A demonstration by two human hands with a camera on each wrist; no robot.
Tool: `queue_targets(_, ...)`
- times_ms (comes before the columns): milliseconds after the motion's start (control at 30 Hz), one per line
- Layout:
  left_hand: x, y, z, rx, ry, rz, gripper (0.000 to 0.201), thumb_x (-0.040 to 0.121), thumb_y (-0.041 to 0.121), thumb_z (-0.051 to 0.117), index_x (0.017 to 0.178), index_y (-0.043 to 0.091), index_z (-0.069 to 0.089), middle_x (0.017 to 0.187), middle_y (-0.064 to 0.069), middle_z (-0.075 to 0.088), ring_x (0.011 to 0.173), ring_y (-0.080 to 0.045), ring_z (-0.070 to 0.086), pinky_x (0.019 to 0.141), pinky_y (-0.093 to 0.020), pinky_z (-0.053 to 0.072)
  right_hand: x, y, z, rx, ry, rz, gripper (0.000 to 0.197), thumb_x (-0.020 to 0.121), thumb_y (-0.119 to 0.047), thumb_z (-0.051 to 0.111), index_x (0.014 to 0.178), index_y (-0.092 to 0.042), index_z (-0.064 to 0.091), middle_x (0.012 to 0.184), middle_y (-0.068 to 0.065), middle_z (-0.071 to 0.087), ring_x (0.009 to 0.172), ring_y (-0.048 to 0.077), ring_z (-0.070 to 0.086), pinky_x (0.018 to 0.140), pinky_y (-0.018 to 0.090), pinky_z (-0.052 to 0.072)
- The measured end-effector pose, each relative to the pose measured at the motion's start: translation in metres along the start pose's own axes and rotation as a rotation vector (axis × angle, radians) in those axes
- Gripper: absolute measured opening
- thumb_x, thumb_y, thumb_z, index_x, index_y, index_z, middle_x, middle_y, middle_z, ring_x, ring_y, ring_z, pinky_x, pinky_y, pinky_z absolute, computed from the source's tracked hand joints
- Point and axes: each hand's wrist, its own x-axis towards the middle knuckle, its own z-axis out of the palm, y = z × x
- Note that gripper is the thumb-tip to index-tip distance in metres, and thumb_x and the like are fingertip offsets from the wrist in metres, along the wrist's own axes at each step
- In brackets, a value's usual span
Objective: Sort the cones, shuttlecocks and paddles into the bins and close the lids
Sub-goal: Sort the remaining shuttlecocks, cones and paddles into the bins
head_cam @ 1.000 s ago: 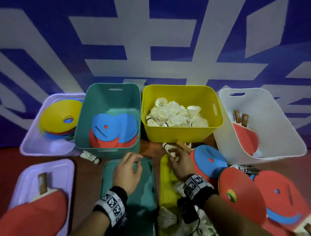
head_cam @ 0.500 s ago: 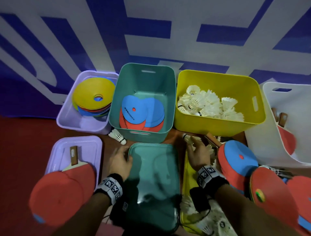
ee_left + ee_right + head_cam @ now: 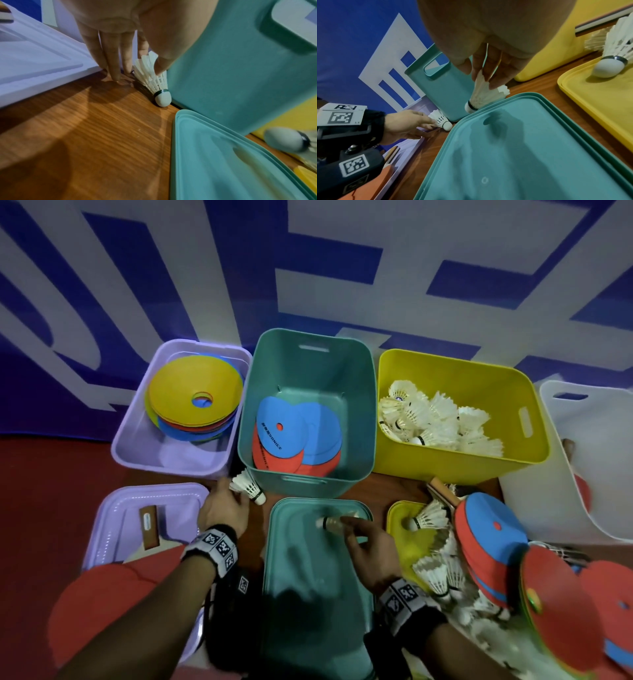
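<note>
My left hand point(image 3: 233, 494) reaches into the gap between the lilac bin point(image 3: 137, 440) and the teal bin point(image 3: 308, 364). Its thumb and forefinger point(image 3: 142, 46) pinch the feathers of a white shuttlecock point(image 3: 154, 81), whose cork rests on the wooden table. My right hand point(image 3: 479, 77) pinches another shuttlecock point(image 3: 479, 97) by its feathers, hanging cork-down over the far edge of the teal lid point(image 3: 315, 594). The yellow bin point(image 3: 455, 460) holds several shuttlecocks point(image 3: 435, 419). Cones point(image 3: 191, 395) lie in the lilac bin, and blue and red paddles point(image 3: 291, 436) lie in the teal bin.
A lilac lid point(image 3: 116, 518) at front left carries a red paddle point(image 3: 102, 594). The yellow lid point(image 3: 404, 542) and several loose shuttlecocks point(image 3: 435, 573) lie right of the teal lid. More paddles point(image 3: 489, 542) are piled at the right, before a white bin point(image 3: 548, 501).
My left hand went from the teal lid's corner to the shuttlecock by the teal bin. My right hand came left from the yellow bin's front, now holding a shuttlecock over the teal lid.
</note>
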Motion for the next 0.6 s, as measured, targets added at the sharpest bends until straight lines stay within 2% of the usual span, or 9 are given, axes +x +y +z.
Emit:
queue_targets(67, -0.005, -0.005, 0.0, 0.024, 0.012, 0.053, 0.03, 0.093, 0.029, 0.061, 0.117, 0.012, 0.057, 0.117, -0.018, 0.063, 0.106, -0.041, 0.061, 0.085, -0.046, 0.048, 0.001, -0.005, 0.004, 0.017, -0.012, -0.012, 0.02, 0.093, -0.022, 0.062, 0.108, -0.024, 0.075, 0.099, -0.009, 0.074, 0.086, 0.002, 0.068, 0.071, 0.013, 0.053)
queue_targets(167, -0.019, -0.015, -0.003, 0.014, 0.036, 0.166, 0.027, 0.089, 0.024, 0.067, 0.113, 0.011, 0.066, 0.117, -0.015, 0.062, 0.105, -0.04, 0.059, 0.088, -0.046, 0.047, 0.002, -0.011, 0.011, 0.034, -0.035, -0.033, 0.019, 0.092, -0.022, 0.063, 0.107, -0.026, 0.074, 0.102, -0.008, 0.074, 0.085, 0.003, 0.068, 0.074, 0.024, 0.057)
queue_targets(267, -0.038, -0.021, -0.008, 0.0, 0.119, 0.303, 0.016, 0.084, 0.022, 0.072, 0.099, 0.016, 0.071, 0.101, -0.011, 0.068, 0.097, -0.037, 0.058, 0.084, -0.044, 0.044, 0.002, -0.017, 0.016, 0.034, -0.041, -0.048, 0.014, 0.09, -0.028, 0.064, 0.099, -0.036, 0.072, 0.097, -0.016, 0.072, 0.082, 0.001, 0.067, 0.075, 0.031, 0.058)
queue_targets(333, -0.054, -0.02, -0.013, -0.039, 0.183, 0.381, 0.009, 0.083, 0.027, 0.07, 0.09, 0.021, 0.071, 0.091, -0.002, 0.069, 0.092, -0.032, 0.058, 0.08, -0.04, 0.04, 0.002, -0.023, 0.016, 0.062, -0.015, -0.06, 0.009, 0.09, -0.033, 0.064, 0.093, -0.04, 0.069, 0.091, -0.02, 0.072, 0.08, -0.001, 0.066, 0.074, 0.032, 0.058)
queue_targets(400, -0.071, -0.013, -0.02, -0.107, 0.231, 0.428, 0.014, 0.083, 0.035, 0.063, 0.085, 0.023, 0.069, 0.086, 0.004, 0.068, 0.088, -0.027, 0.058, 0.076, -0.036, 0.037, 0.0, -0.029, 0.013, 0.1, 0.015, -0.093, 0.013, 0.089, -0.031, 0.065, 0.093, -0.043, 0.066, 0.086, -0.02, 0.071, 0.08, 0.0, 0.066, 0.073, 0.034, 0.058)
queue_targets(500, -0.099, 0.006, -0.028, -0.249, 0.262, 0.456, 0.008, 0.084, 0.03, 0.068, 0.081, 0.023, 0.067, 0.082, 0.008, 0.065, 0.085, -0.022, 0.056, 0.074, -0.034, 0.044, -0.003, -0.037, 0.002, 0.134, 0.058, -0.186, 0.025, 0.086, -0.032, 0.066, 0.107, -0.044, 0.062, 0.083, -0.017, 0.069, 0.079, 0.004, 0.066, 0.07, 0.036, 0.058)
queue_targets(567, -0.117, 0.019, -0.031, -0.337, 0.258, 0.481, 0.01, 0.083, 0.022, 0.074, 0.081, 0.025, 0.065, 0.084, 0.013, 0.062, 0.088, -0.019, 0.056, 0.077, -0.035, 0.047, -0.005, -0.038, -0.008, 0.156, 0.097, -0.226, 0.039, 0.086, -0.027, 0.068, 0.121, -0.038, 0.059, 0.081, -0.014, 0.068, 0.077, 0.006, 0.067, 0.068, 0.032, 0.057)
queue_targets(600, -0.123, 0.026, -0.032, -0.374, 0.26, 0.504, 0.01, 0.083, 0.023, 0.073, 0.081, 0.027, 0.064, 0.084, 0.016, 0.061, 0.089, -0.018, 0.056, 0.078, -0.035, 0.047, -0.006, -0.038, -0.015, 0.164, 0.119, -0.234, 0.045, 0.086, -0.024, 0.07, 0.127, -0.035, 0.057, 0.081, -0.014, 0.068, 0.077, 0.006, 0.067, 0.068, 0.029, 0.056)
